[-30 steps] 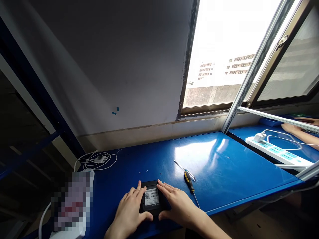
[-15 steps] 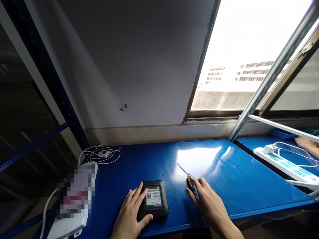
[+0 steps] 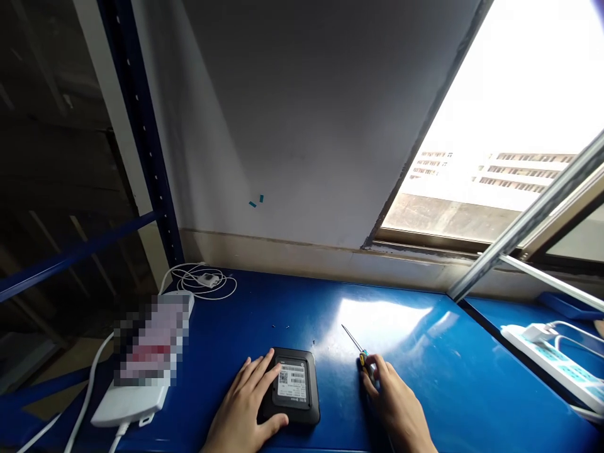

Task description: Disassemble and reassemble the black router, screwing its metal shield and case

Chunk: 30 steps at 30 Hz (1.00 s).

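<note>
Black device: we see the flat, square black plastic case with rounded corners lying on the glossy blue tabletop, its white printed label facing up.
Left grip: our left hand is spread wide over the case's left side, fingertips towards its far edge and thumb near its near edge.
Right grip: our right hand is narrow, thumb and fingers closed about the black-and-yellow screwdriver handle; we cannot tell whether it is lifted.
Metal shaft: a thin, straight metal shaft points away to the left, just beyond that handle.
Screws: 3 tiny dark screws lie past the case, apart from each other.
Left end: a coiled white cable lies near the wall, beyond a long white power strip partly hidden by pixelation.
Right end: another white power strip carries 1 white plug.
</note>
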### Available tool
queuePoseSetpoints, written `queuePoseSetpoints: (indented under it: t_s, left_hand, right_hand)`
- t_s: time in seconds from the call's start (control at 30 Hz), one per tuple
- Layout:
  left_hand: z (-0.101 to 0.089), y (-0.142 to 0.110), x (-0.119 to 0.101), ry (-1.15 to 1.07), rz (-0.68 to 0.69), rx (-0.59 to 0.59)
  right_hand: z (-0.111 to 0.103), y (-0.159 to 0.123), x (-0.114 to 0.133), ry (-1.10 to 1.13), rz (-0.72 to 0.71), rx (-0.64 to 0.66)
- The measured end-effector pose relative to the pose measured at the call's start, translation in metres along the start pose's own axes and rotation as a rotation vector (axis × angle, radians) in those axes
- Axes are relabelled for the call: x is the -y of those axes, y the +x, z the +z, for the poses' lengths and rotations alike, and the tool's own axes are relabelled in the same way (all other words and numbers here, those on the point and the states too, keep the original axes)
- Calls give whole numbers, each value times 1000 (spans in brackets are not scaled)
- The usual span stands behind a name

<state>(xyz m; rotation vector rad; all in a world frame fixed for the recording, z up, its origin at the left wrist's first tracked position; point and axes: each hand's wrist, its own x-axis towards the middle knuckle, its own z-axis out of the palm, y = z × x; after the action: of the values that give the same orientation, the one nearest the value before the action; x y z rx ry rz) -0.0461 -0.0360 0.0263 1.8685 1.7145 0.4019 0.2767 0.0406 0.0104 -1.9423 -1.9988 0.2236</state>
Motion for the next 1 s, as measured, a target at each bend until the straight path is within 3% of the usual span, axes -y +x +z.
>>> queuePoseSetpoints:
  t_s: [0.17,0.27,0.37,0.5,0.67,0.83,1.0]
  left_hand:
    - [0,1,2,-45,10,1]
    - [-1,1,2,-54,11,13]
    - [-2,1,1,-48,1,23]
    - [-4,0,-3,-38,-12,31]
    - [-2,1,0,-27,3,31]
    - [9,4,11,-22,42,-19]
    - [18,2,18,-47,96,-101]
  right_hand:
    - [-18,23,5,453,-48,12]
    - [-27,34,24,767,3,-81]
    - [-21,41,44,946,26,-203]
    - [1,48,53,1044,53,-245]
    - [17,50,45,1096,82,-289]
    - [20,49,42,1135,90,-280]
    - [10,38,49,1205,121,-316]
